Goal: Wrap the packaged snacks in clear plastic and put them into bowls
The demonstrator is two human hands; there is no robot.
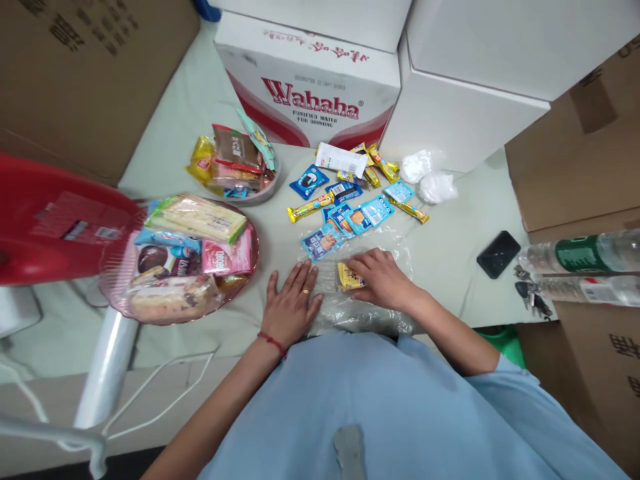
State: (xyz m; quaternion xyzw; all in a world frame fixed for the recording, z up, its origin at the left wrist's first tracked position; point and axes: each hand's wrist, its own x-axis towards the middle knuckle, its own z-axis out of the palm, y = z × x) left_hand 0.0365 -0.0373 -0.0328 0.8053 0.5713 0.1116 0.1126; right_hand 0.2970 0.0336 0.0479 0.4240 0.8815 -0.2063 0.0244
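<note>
My left hand point(291, 301) lies flat, fingers spread, at the left edge of a clear plastic bag point(330, 311) on the table. On the bag, my right hand point(383, 279) has its fingers closed over a small yellow snack packet point(346, 277), whose left part shows. Just beyond the hands lie several blue snack packets point(320, 241), overlapping in a loose row. Behind them are several yellow snack sticks point(310, 207), a white-wrapped bar point(341, 160) and a dark blue packet point(309, 181). Two white crumpled-looking bundles point(437, 187) sit to the right.
At left, a pink clear tray point(254, 250) and a bowl point(265, 195) hold wrapped snacks, beside a red object point(60, 227). A Wahaha box point(310, 80) and white boxes point(445, 113) block the back. Right are a phone point(499, 255), keys point(533, 299) and two bottles point(590, 253).
</note>
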